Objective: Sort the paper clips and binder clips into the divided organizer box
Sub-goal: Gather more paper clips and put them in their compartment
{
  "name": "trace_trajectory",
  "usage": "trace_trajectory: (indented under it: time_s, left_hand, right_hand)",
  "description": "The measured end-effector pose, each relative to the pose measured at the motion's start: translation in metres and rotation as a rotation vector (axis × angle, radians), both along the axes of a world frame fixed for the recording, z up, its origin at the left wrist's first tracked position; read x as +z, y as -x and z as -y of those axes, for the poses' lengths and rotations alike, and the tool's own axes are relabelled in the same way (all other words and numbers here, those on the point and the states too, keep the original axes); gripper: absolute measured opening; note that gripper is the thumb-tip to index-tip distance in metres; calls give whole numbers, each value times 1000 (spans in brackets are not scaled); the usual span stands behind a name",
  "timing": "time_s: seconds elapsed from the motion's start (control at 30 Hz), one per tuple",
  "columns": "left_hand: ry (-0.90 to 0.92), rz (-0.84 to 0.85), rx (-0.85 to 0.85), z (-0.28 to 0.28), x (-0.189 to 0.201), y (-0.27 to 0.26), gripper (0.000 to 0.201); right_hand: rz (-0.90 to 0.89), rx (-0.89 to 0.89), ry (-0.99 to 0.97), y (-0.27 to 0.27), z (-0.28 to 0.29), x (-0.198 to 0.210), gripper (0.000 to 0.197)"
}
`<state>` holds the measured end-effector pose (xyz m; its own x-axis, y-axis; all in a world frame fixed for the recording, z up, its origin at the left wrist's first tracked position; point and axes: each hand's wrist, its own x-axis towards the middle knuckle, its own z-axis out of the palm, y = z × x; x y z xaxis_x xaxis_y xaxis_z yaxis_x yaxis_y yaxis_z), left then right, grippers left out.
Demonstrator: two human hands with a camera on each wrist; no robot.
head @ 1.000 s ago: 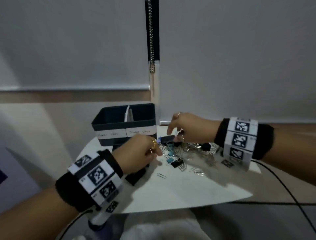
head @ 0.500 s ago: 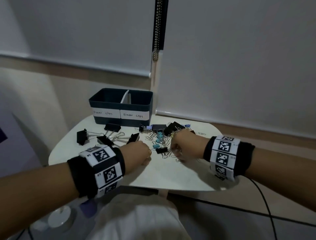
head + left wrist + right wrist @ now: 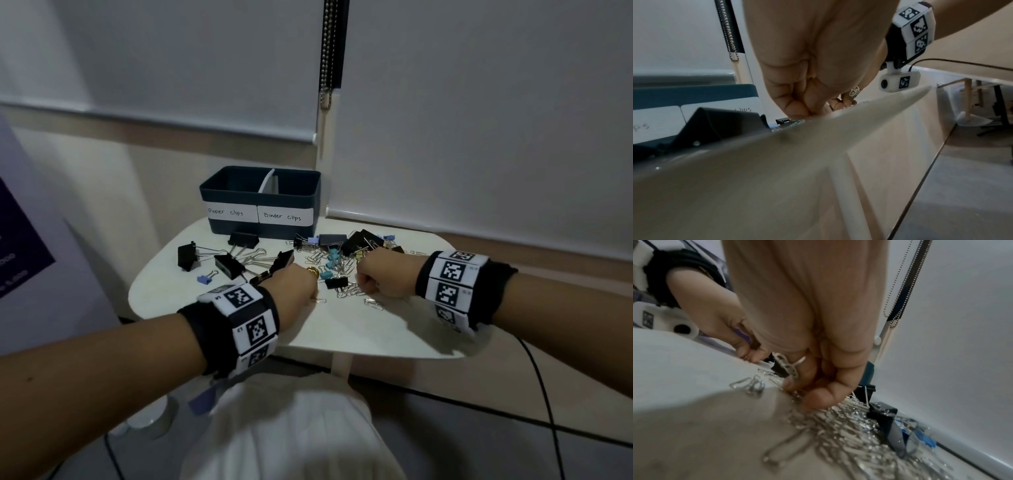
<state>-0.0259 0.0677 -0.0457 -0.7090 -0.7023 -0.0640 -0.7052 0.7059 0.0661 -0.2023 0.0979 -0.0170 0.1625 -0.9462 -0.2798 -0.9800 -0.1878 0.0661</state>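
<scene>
Before organizer box (image 3: 260, 202), on counter (image 3: 342, 329): paper clips (image 3: 346, 291) and binder clips (image 3: 236, 260) lying unsorted, so sorting is barely beginning. Left hand (image 3: 294, 287) and right hand (image 3: 383, 275) are curling, fingertips (image 3: 818, 400) pinching into the clips; exact catch unclear.

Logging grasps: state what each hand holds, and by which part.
Cannot be told. Left hand and right hand both curl their fingers down at the paper clips; any hold is hidden.

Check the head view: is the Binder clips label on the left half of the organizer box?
No, on the organizer box the Binder clips label sits on the right half; the Paper clips label is left.
</scene>
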Motion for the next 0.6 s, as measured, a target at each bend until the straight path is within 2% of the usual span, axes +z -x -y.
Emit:
trace_trajectory:
  time_s: [0.13,0.23,0.4,0.5,0.6]
  left_hand:
    - [19,34,-29,0,-5,1,28]
    - [18,15,-26,-2,-1,3,28]
    - [2,-273,111,8,35,-10,18]
    - [1,-479,305,45,72,-25,21]
    - [155,-574,493,97,98,-42,23]
  right_hand:
    - [-26,-22,8,0,-1,1,24]
    - [26,-105,59,5,1,17,24]
    - [161,-152,256,-3,28,65,19]
    - [290,-148,382,-30,65,87,27]
    - [337,-82,426,-69,114,92,27]
